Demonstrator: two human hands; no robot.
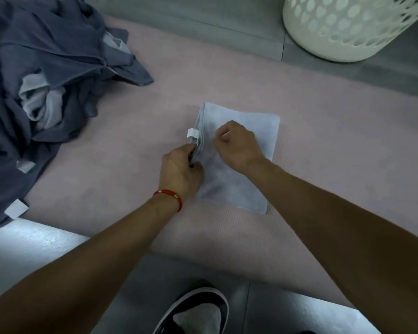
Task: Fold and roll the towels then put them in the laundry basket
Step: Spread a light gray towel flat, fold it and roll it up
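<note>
1. While I crouch over the pink mat (239,75), my left hand (181,169) pinches the stacked left edge of the folded pale blue towel (237,182), fingers curled round the layers just below the white tag (193,133).
2. My right hand (237,143) sits just right of my left, on top of the towel, fingers curled into a loose fist; whether it grips a fold of cloth or only presses down with its knuckles, I cannot tell.
3. That towel lies flat on the mat directly under both hands, folded to a narrow rectangle and not yet rolled.
4. Well off to the left of my left hand, the heap of dark blue towels (46,75) waits unfolded, with paler cloth mixed in.
5. Far beyond my right hand, the white laundry basket (348,27) stands on the grey floor, off the mat.
6. I judge the roll is about to start from this pinched edge. If my left hand catches only some layers, the stack could fan apart and the roll come out skewed.
7. If the right hand lifts too early, the top layer may slide and loosen the fold.
8. A slack first turn could let the roll unwind on the reach to the basket.
</note>
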